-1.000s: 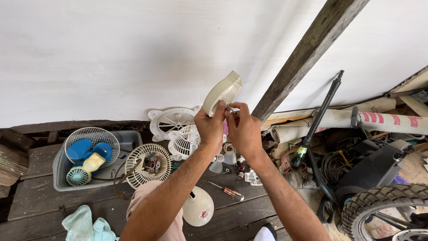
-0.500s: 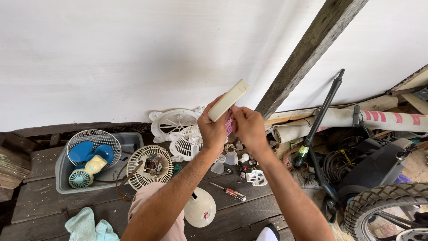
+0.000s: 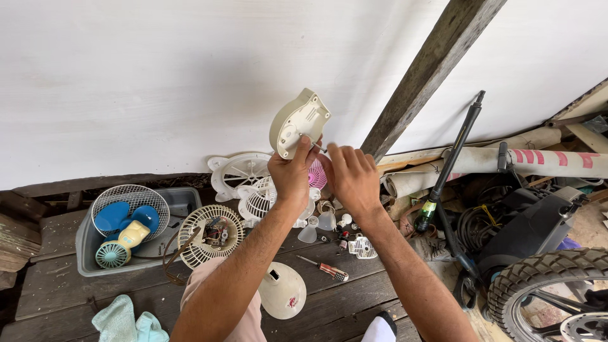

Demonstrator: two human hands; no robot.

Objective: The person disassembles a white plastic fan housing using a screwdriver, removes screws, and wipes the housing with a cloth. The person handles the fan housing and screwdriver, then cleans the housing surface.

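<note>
Holding the cream plastic housing [image 3: 299, 122] up in front of the white wall [image 3: 126, 82], your left hand [image 3: 291, 174] has its fingers closed around the lower edge of the part, thumb across its face. Your right hand [image 3: 351, 174] sits just beside it, fingers curled and pinched toward a thin metal tool tip [image 3: 318, 147] that meets the housing near its lower rim; whether that hand truly grips the tool's handle cannot be told, since the hand covers it.

You can judge the housing as light and stiff: a thin moulded shell, hollow on the side facing you, with small bosses and ribs. It looks rigid enough to hold by the rim, but thin plastic like this may crack if squeezed hard, so the thicker lower edge where your left hand sits is the sound place to hold. The smooth outer face could be slippery.

Below, on the wooden floor [image 3: 354, 304], lie a red-handled screwdriver [image 3: 324, 269], a round cream cover [image 3: 283, 291], a fan grille with a motor [image 3: 209, 235], white fan guards [image 3: 244, 171] and small loose parts. A grey tub [image 3: 183, 199] holds a blue fan blade [image 3: 117, 215]. A knobbly tyre [image 3: 538, 278] is cut off at the right edge. The pink piece [image 3: 315, 174] behind your hands is mostly hidden.
</note>
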